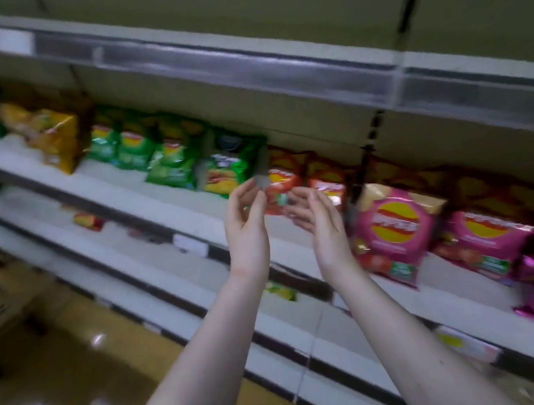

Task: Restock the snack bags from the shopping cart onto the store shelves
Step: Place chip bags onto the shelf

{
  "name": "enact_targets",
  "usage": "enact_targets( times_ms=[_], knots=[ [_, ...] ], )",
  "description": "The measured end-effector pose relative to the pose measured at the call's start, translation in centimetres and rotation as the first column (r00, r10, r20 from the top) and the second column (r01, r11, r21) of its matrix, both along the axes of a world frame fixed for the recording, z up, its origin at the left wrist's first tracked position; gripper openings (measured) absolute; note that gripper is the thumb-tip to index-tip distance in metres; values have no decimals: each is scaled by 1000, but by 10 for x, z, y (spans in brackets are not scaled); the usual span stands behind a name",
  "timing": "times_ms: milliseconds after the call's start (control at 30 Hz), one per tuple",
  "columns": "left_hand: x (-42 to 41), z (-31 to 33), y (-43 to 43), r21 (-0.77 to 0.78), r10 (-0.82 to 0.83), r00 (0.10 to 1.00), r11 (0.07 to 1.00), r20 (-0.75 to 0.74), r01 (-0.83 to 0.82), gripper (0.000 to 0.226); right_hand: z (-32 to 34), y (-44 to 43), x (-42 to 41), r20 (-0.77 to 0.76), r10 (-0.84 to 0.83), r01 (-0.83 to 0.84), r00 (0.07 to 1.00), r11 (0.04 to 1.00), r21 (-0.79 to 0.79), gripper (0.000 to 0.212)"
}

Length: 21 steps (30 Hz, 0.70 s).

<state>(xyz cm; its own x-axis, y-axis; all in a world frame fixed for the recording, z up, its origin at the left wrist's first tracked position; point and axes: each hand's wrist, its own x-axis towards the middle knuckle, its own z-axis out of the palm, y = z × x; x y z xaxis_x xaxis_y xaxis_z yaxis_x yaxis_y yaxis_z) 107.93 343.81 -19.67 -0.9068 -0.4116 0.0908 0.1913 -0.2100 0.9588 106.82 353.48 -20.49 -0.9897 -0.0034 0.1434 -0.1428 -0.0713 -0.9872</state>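
A row of snack bags is seen along the middle shelf (154,198): yellow bags (55,137) toward its left end, green bags (229,169) next, a red bag (284,179) at the middle, and pink bags (397,228) toward the right end. Much of the work is judged done here, though bare stretches are left along the front edge, and the lower shelf (151,271) is only thinly stocked. The cart cannot be made out, so what remains in it cannot be told.

The left hand (246,226) and right hand (322,225) are raised in front of the red bag, palms turned toward each other, fingers loosely spread; nothing is gripped by either. Whether the fingertips touch the bag is lost to blur.

The red bag is set back from the front edge, its printed face turned toward the aisle. Its long axis appears roughly upright, leaning slightly back.
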Motion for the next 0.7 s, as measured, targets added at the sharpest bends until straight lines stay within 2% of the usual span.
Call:
enact_targets(
  times_ms=[67, 333, 433, 533, 700],
  knots=[
    [6, 3, -43, -15, 52, 998, 999, 23, -52, 18, -1, -42, -3, 1, 38, -38, 999, 999, -1, 26],
    [77, 8, -337, -71, 434, 900, 900, 46, -431, 20, -12, -346, 33, 35, 388, -388, 921, 922, 2, 29],
    [106, 6, -413, -60, 528, 846, 849, 70, -525, 15, -13, -426, 49, 43, 496, -496, 867, 868, -20, 33],
    [129, 3, -472, -10, 628, 772, 776, 98, -630, 15, -15, -493, 63, 62, 587, -587, 807, 809, -18, 27],
    [133, -8, -550, 28, 728, 670, 674, 144, -738, 14, -27, -584, 58, 83, 673, -677, 735, 735, 33, 27]
  ],
)
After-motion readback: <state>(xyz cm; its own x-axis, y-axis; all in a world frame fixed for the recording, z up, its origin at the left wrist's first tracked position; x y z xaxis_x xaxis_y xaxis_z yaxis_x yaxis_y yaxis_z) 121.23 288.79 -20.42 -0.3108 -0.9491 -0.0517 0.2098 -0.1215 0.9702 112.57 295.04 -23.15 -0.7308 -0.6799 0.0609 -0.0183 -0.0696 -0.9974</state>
